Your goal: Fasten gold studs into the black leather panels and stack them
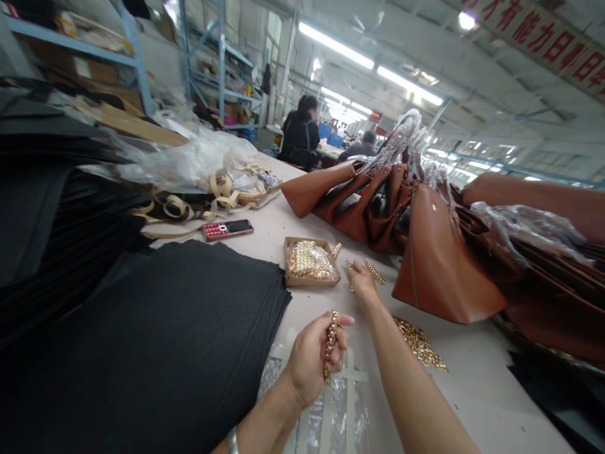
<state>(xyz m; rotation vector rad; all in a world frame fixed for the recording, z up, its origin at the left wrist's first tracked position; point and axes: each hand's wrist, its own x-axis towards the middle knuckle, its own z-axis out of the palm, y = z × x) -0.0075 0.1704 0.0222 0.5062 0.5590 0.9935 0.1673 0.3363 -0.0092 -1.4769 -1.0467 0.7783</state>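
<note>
My left hand (312, 353) is curled around a short strip of shiny gold metal pieces (331, 343), held upright over the table; the index finger points to the right. Further off, my right hand (363, 282) reaches down to the tabletop, its fingers closed at another gold strip (351, 285) that they partly cover. Just right of that hand lies a similar gold strip (374, 271). A small cardboard box (312, 282) holds many gold pieces in clear plastic, and one more gold strip (336, 250) rests by its right side. Loose gold pieces (420, 343) are heaped right of my right forearm.
A stack of black sheets (189, 328) covers the left of the table (472, 391). Behind it lie a red phone (227, 229) and tan strips (227, 192). Brown leather bags (444, 258) with plastic-wrapped handles crowd the right. Two people (302, 135) sit further back.
</note>
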